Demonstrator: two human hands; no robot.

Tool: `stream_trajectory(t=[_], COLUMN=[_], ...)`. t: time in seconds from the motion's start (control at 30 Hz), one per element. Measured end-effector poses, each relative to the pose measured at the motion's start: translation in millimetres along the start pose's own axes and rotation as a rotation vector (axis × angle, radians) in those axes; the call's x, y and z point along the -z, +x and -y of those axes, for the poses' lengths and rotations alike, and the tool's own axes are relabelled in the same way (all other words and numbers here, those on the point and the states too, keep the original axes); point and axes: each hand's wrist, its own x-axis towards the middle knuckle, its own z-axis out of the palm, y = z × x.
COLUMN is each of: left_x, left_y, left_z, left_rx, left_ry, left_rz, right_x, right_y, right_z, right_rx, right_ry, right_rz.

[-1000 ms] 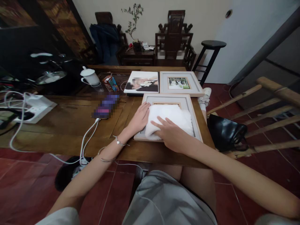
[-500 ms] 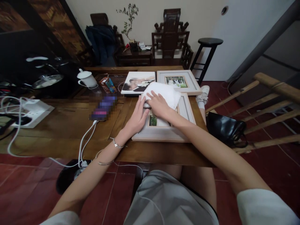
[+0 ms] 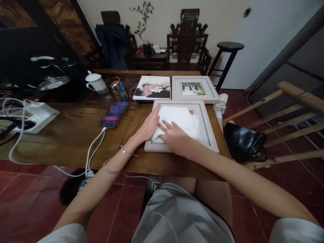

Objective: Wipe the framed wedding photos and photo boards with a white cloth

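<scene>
A white cloth (image 3: 178, 116) lies folded over the middle of a pale wooden picture frame (image 3: 211, 136), hiding most of its picture. My right hand (image 3: 174, 136) presses on the near left part of the cloth and grips it, some fingers stretched forward over it. My left hand (image 3: 150, 126) rests along the frame's left side, fingers outstretched, their tips beside the cloth's left edge. Behind stand a second framed photo (image 3: 193, 88) on the right and a white-edged photo print (image 3: 154, 88) on the left.
On the wooden table (image 3: 121, 141) to the left lie a phone (image 3: 113, 113) on a white cable, a small box (image 3: 118, 88), a lidded white cup (image 3: 96, 82) and a power strip (image 3: 37, 116). A bamboo chair (image 3: 293, 98) with a black bag (image 3: 243, 140) stands right.
The cloth and my right hand have moved toward me, from the frame's far edge to its middle. My left hand stays at the left side. The view has shifted slightly.
</scene>
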Motion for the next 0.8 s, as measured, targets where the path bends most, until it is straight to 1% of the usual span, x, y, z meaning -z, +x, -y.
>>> stream_trajectory(t=[0.1,0.17,0.2,0.33,0.4,0.5,0.57,0.63,0.8], left_x=[2,2,1,-2,-4,-5,-6,-5,-5], left_y=[-1,-1,-1,-1,0,0,-1,0,0], left_z=[-1,-2,-2,-1,1,4,7,10,15], left_rx=[0.040,0.060,0.064,0.077,0.094,0.112,0.099,0.066,-0.040], left_ry=[0.056,0.120,0.149,0.190,0.171,0.133,0.134,0.158,0.256], left_rz=[0.059,0.088,0.099,0.110,0.089,0.036,0.014,0.009,0.053], right_x=[4,7,8,6,2,-3,-5,-6,-5], right_y=[-21,-28,-30,-20,-10,6,15,21,29], right_z=[7,9,9,3,-3,-16,-27,-43,-87], right_rx=[0.133,0.172,0.170,0.049,0.000,-0.048,-0.089,-0.114,-0.184], right_ry=[0.089,0.151,0.171,0.169,0.140,0.111,0.090,0.063,0.012], right_rz=[-0.039,-0.034,-0.027,-0.022,-0.042,-0.011,0.001,-0.023,-0.039])
